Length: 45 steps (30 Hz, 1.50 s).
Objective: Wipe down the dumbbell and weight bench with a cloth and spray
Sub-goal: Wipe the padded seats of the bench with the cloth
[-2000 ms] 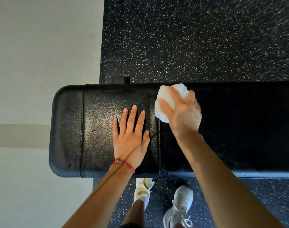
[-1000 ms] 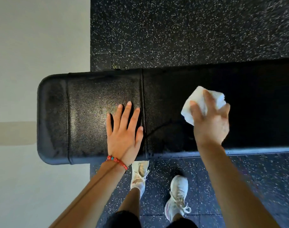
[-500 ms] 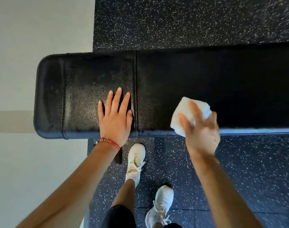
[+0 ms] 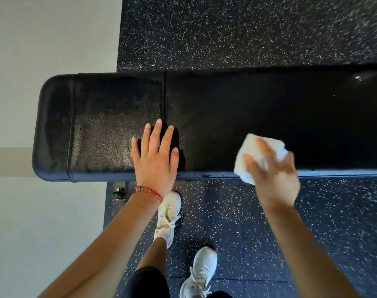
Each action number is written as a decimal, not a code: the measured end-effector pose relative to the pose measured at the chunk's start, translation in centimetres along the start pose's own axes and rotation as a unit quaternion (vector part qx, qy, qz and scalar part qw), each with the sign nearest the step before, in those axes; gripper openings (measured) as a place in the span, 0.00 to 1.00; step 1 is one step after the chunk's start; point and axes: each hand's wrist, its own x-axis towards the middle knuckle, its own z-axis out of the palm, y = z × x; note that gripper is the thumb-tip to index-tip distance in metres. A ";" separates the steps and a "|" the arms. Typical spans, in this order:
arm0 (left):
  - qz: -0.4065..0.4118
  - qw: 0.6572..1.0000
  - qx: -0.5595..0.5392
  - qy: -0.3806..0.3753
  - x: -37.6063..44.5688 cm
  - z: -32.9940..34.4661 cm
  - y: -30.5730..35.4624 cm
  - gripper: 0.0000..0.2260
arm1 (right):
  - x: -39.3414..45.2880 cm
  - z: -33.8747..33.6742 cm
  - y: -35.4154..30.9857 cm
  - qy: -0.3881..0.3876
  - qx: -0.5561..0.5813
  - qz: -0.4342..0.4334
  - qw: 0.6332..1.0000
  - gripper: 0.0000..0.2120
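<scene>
Bench [image 4: 226,117] padding lies across the view, black, on a speckled rubber floor [image 4: 226,29], with its rounded end at the left. The left hand [image 4: 155,162] rests flat with straight fingers at the near edge, beside the seam. The right hand [image 4: 273,177] grips a white cloth [image 4: 254,147] and presses it on the near edge, well apart from the left one. I judge that the wiping step is in hand; the next stroke probably needs firm pressure toward the right end. No dumbbell or spray is visible.

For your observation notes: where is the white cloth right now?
In the head view, the white cloth is gripped by the right hand at the bench's near edge, right of the flat left hand.
</scene>
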 end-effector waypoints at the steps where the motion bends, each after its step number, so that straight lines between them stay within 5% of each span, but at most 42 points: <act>1: 0.000 1.000 -0.002 -0.003 0.4 0.1 0.1 0.23 | 0.0 -0.2 0.3 0.013 -0.001 0.001 1.000 0.23; 6: 0.005 1.000 -0.001 -0.020 2.5 0.9 0.8 0.23 | 0.0 0.5 -1.0 0.026 0.026 0.056 0.998 0.22; 15: 0.012 1.000 0.020 -0.010 3.0 1.8 1.1 0.22 | 9.9 2.2 -6.3 0.020 0.019 0.022 0.999 0.22; 22: 0.017 1.000 -0.007 0.011 7.0 0.7 -0.3 0.22 | 5.0 2.1 -7.2 -0.019 0.024 0.042 0.999 0.20; 26: 0.012 1.000 0.006 -0.023 8.3 0.9 -0.5 0.23 | 8.2 2.5 -9.3 0.014 0.029 0.013 0.999 0.18; 32: 0.009 1.000 0.008 -0.017 8.3 1.1 -0.3 0.23 | 14.5 5.6 -15.8 -0.069 -0.030 -0.059 0.995 0.22; 45: 0.004 1.000 -0.002 -0.001 9.5 2.3 7.6 0.23 | 16.9 0.4 -6.2 -0.054 0.012 -0.103 0.993 0.20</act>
